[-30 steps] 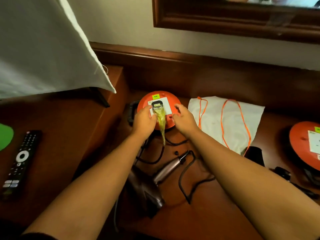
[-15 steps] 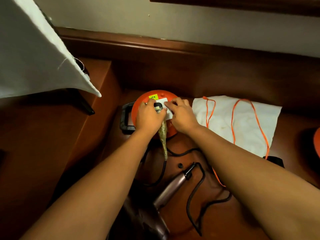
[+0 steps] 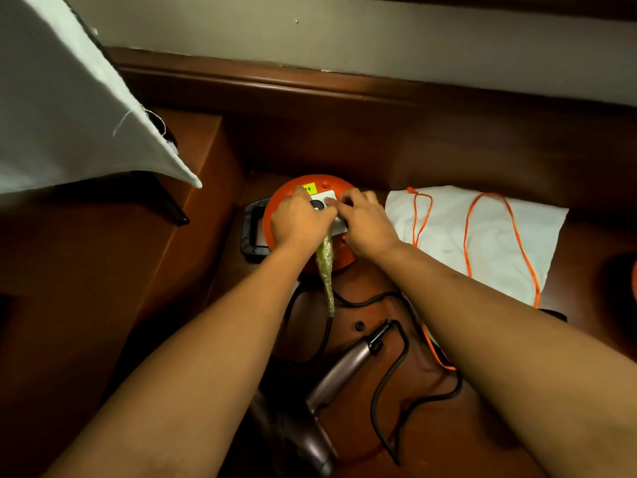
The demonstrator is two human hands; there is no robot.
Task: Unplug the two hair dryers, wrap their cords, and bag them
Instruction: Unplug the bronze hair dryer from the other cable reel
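Note:
A bronze hair dryer [image 3: 331, 384] lies on the wooden desk, between my forearms. Its black cord [image 3: 389, 377] loops over the desk and runs up, wrapped in yellowish tape [image 3: 325, 267], to a black plug [image 3: 316, 204] in the white socket plate of an orange cable reel [image 3: 339, 251]. My left hand [image 3: 298, 220] grips the plug from the left. My right hand [image 3: 365, 220] presses its fingers on the socket plate beside the plug. A white drawstring bag [image 3: 482, 236] with orange cords lies flat to the right.
A white cloth [image 3: 69, 108] hangs over the raised desk section at the left. The reel's black handle [image 3: 253, 232] sticks out to the left. An orange object [image 3: 632, 270] shows at the right edge. A wooden ledge and wall run along the back.
My view has tilted down and closer. Both hands have closed in on the reel's socket; the left hand now covers the plug and the right hand's fingers lie on the plate.

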